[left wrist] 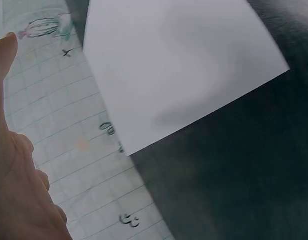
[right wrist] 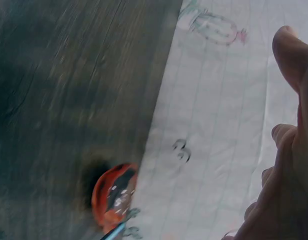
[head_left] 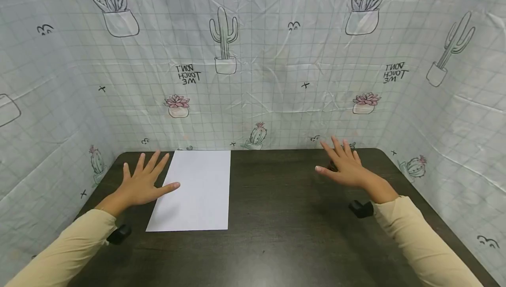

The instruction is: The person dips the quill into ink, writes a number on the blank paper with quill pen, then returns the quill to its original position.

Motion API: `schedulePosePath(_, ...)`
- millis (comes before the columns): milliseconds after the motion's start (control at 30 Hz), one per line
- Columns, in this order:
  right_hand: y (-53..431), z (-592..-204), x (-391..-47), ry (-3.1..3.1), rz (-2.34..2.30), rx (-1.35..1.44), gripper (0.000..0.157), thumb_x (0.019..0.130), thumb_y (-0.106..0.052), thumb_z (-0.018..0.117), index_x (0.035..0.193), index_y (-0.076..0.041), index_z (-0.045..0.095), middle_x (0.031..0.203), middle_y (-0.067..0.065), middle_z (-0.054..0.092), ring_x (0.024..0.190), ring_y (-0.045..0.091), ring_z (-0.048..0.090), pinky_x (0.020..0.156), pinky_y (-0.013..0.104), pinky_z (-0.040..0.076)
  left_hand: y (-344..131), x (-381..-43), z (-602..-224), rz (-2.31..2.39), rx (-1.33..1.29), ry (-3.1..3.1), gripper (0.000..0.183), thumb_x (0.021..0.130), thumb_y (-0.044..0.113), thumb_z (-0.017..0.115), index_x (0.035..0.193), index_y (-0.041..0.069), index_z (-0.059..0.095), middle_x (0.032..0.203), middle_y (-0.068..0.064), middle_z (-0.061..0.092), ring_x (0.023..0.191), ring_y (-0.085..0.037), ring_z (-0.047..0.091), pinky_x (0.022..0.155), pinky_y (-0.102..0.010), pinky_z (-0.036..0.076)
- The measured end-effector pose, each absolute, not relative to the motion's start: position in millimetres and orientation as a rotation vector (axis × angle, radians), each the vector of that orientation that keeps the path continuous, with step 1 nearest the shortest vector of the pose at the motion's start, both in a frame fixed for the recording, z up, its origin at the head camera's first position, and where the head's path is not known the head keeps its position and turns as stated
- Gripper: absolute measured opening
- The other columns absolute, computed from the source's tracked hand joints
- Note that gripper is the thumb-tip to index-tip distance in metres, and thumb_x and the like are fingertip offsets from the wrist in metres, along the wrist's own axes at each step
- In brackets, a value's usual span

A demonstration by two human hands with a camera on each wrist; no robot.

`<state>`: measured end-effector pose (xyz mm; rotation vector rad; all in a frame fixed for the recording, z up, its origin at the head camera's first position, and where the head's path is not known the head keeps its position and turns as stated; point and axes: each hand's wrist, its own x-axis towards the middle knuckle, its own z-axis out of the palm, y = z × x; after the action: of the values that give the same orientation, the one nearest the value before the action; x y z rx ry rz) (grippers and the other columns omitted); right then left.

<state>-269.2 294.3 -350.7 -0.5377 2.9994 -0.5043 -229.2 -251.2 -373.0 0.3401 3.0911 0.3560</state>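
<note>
A white sheet of paper (head_left: 201, 194) lies flat on the left of the dark table (head_left: 272, 216). My left hand (head_left: 140, 183) is held over the paper's left edge with its fingers spread, holding nothing. In the left wrist view, that hand (left wrist: 16, 185) is at the left, apart from the sheet (left wrist: 179, 60). My right hand (head_left: 348, 168) hovers over the table's far right part, fingers spread and holding nothing. Beyond it, mostly hidden by the hand, is a small orange-red round thing (right wrist: 100, 197) with a dark, shiny inside and a thin blue stick (right wrist: 114, 231) at its lower edge.
A white grid-patterned cloth (head_left: 269, 58) with cactus drawings hangs behind the table and along both sides. The table's far edge meets this cloth. A black wrist device (head_left: 119, 234) sits under the left sleeve, another black device (head_left: 360, 209) under the right.
</note>
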Motion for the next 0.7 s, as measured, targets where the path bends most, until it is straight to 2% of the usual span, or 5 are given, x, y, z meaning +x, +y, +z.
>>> schedulePosePath(267, 329, -368, -276, 2.993, -0.537, -0.374, 0.088, 0.095, -0.058, 0.047, 0.156, -0.014, 0.0, 0.156, 0.025, -0.017, 0.137, 0.053, -0.022, 0.099, 0.077, -0.006, -248, -223, -405, 0.426, 0.355, 3.05, 0.098, 0.084, 0.071, 0.051, 0.156, 0.016, 0.013, 0.16, -0.019, 0.002, 0.141, -0.053, -0.007, 0.096, -0.075, -0.018)
schedulePosePath(433, 355, -380, -275, 2.934, -0.66, -0.301, 0.088, 0.097, -0.057, 0.042, 0.154, -0.015, -0.009, 0.152, 0.029, -0.023, 0.133, 0.056, -0.027, 0.094, 0.079, -0.007, -249, -219, -431, 0.431, 0.364, 3.045, 0.096, 0.083, 0.07, 0.052, 0.154, 0.013, 0.022, 0.159, -0.021, 0.01, 0.14, -0.055, 0.001, 0.097, -0.077, -0.012)
schedulePosePath(567, 374, -389, -273, 2.9, -0.748, -0.249, 0.089, 0.097, -0.056, 0.04, 0.153, -0.009, -0.012, 0.149, 0.033, -0.027, 0.129, 0.059, -0.029, 0.091, 0.081, -0.007, -247, -215, -445, 0.456, 0.366, 3.019, 0.096, 0.083, 0.069, 0.055, 0.152, 0.01, 0.026, 0.157, -0.023, 0.013, 0.139, -0.057, 0.004, 0.097, -0.078, -0.009)
schedulePosePath(700, 387, -405, -275, 2.91, -0.782, -0.221, 0.09, 0.097, -0.054, 0.041, 0.152, -0.003, -0.01, 0.148, 0.037, -0.023, 0.128, 0.063, -0.026, 0.09, 0.082, -0.005, -246, -210, -451, 0.472, 0.369, 2.963, 0.097, 0.082, 0.069, 0.055, 0.152, 0.01, 0.025, 0.158, -0.023, 0.012, 0.139, -0.056, 0.002, 0.097, -0.077, -0.009)
